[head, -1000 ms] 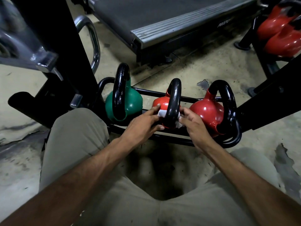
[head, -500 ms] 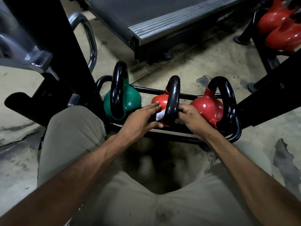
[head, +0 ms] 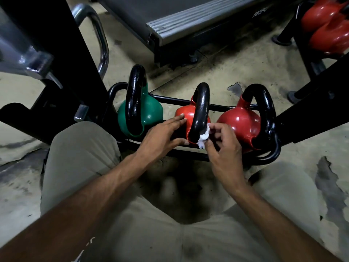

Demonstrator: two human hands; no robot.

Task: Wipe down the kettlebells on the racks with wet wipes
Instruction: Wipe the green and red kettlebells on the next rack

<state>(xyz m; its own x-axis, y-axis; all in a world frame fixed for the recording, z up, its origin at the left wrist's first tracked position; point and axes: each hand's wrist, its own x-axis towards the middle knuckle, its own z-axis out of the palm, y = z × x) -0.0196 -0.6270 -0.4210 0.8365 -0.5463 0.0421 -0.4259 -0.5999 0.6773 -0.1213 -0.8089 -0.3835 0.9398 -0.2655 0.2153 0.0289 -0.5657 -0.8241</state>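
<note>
- Worn concrete floor [head: 217,72] of a gym, seen from above by a person crouching with knees apart; a treadmill [head: 179,19] stands behind.
- A low black rack [head: 171,100] lies across the view just ahead of the knees, holding three kettlebells in a row: a green kettlebell [head: 151,114] on the left, a middle red kettlebell [head: 184,115], and a right red kettlebell [head: 239,121].
- More red kettlebells [head: 328,29] sit on another rack at the far upper right.
- The left hand [head: 160,137] lies flat, fingers straight, against the left side of the middle red kettlebell, apparently steadying it.
- The right hand [head: 224,146] has fingers curled, pinching a crumpled white wet wipe [head: 203,138] between thumb and fingertips.
- The wipe touches the right side of that kettlebell's black handle [head: 201,110], near its lower end.
- The handle's loop arches up and away from the person, so the uncovered length lies forward of the wipe; the right hand is the nearer one for that stroke.
- The right red kettlebell sits just beyond the right hand's knuckles.
</note>
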